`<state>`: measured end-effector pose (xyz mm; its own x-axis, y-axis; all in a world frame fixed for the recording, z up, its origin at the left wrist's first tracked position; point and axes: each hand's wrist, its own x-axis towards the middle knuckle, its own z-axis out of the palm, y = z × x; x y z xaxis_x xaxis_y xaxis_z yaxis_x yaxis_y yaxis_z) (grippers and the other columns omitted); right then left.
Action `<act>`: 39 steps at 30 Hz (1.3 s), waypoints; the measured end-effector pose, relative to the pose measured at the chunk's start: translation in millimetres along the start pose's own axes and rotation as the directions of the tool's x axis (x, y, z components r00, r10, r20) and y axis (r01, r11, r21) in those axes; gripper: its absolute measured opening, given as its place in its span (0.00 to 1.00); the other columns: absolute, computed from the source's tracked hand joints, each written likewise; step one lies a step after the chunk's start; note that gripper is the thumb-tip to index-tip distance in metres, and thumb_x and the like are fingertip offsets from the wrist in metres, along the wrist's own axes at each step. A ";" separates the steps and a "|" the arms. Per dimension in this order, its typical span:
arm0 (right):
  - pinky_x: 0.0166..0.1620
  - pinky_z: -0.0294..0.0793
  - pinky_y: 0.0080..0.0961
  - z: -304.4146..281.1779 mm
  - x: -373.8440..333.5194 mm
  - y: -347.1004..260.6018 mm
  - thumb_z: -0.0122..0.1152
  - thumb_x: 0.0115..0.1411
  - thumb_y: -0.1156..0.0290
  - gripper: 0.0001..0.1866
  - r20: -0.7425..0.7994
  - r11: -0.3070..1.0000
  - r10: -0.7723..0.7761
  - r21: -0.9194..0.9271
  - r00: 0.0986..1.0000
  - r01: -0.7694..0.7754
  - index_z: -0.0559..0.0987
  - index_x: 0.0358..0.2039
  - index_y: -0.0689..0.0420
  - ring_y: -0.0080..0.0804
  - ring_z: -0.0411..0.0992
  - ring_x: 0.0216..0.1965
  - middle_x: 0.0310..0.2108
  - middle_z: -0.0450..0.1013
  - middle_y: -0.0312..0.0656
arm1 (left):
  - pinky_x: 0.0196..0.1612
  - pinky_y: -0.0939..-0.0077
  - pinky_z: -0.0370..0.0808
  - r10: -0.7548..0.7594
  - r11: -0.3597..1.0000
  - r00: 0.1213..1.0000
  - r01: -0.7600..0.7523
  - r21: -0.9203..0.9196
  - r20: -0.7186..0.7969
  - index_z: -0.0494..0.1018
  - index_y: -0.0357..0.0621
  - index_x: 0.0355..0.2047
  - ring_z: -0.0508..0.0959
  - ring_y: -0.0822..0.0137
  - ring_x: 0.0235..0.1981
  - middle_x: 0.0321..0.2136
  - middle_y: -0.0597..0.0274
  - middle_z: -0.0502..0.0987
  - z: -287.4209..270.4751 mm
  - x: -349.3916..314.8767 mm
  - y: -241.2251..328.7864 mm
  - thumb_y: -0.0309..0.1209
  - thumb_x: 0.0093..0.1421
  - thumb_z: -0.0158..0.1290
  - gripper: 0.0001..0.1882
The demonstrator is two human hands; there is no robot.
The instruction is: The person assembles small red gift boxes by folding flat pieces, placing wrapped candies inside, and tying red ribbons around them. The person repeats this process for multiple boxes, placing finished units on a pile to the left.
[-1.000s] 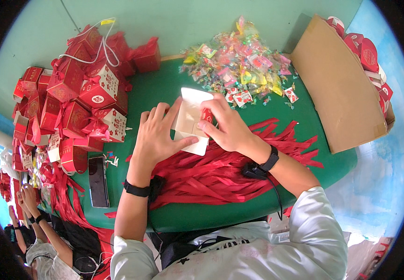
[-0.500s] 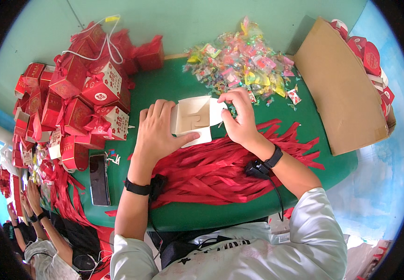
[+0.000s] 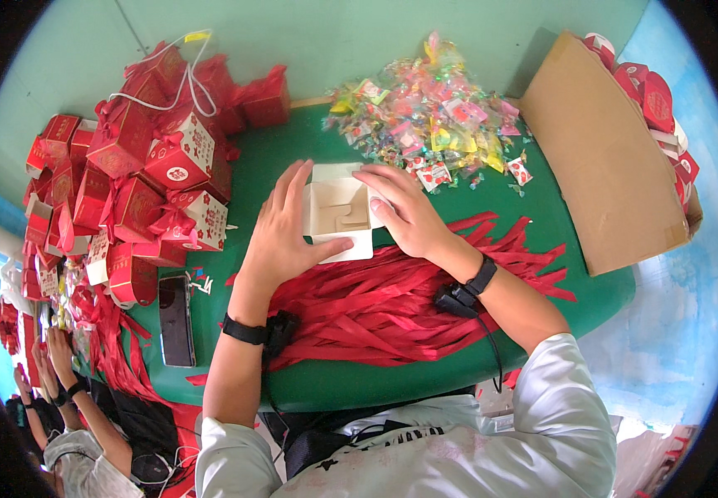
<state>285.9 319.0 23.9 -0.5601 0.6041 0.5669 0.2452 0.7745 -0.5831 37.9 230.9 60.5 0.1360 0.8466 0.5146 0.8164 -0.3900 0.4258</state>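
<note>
A small paper gift box (image 3: 334, 195) stands upright above the red ribbons, its top flaps folded outward and its pale inside bare. My left hand (image 3: 272, 232) clasps its left side, with the fingers along the wall and the thumb on the near flap. On the opposite side, my right hand (image 3: 411, 216) closes round the right flap and wall, fingers over the far corner and thumb by the rim. Just below both hands lies a wide bundle of red ribbons (image 3: 376, 307).
Wrapped candies (image 3: 434, 116) are heaped at the back. Finished red boxes (image 3: 135, 207) pile up at left, a white cable (image 3: 197, 70) over them. A phone (image 3: 177, 319) lies nearby. At right, a cardboard carton (image 3: 604, 166) holds more boxes. Co-workers' arms (image 3: 93, 407) show lower left.
My right hand has shifted left and wrapped against the box's right side, covering the flap it pinched before. A candy by that hand now shows. My left hand has stayed in place.
</note>
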 end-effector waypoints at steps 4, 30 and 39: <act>0.74 0.65 0.44 2.0 -1.9 6.3 0.54 0.80 0.63 0.26 0.074 0.985 0.007 0.172 0.997 -0.020 0.73 0.73 0.58 0.53 0.68 0.71 0.71 0.69 0.53 | 0.71 0.47 0.71 0.059 0.997 0.997 -0.057 -0.046 0.050 0.65 0.41 0.74 0.73 0.38 0.70 0.66 0.43 0.75 4.4 -2.3 -13.0 0.48 0.46 0.81 0.59; 0.70 0.72 0.45 -73.9 7.6 56.2 0.68 0.51 0.85 0.34 0.204 0.745 0.100 -0.664 0.974 0.063 0.85 0.59 0.47 0.51 0.67 0.73 0.71 0.70 0.41 | 0.67 0.48 0.74 0.017 0.998 0.996 -0.012 -0.054 0.085 0.71 0.39 0.69 0.76 0.39 0.64 0.64 0.45 0.76 3.9 -0.4 -4.0 0.46 0.55 0.77 0.47; 0.63 0.77 0.45 -81.2 21.2 41.8 0.71 0.56 0.78 0.25 0.145 0.795 0.047 -0.604 0.988 0.051 0.84 0.55 0.51 0.47 0.74 0.62 0.54 0.78 0.41 | 0.68 0.49 0.73 0.008 0.998 0.995 -0.002 -0.064 0.097 0.70 0.39 0.70 0.75 0.39 0.65 0.65 0.44 0.75 3.2 -1.4 -5.4 0.48 0.56 0.76 0.47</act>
<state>348.5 379.4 58.8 -0.6567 0.6063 0.4486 0.6447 0.7599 -0.0832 35.1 232.9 55.1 0.1962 0.8746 0.4434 0.7788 -0.4137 0.4715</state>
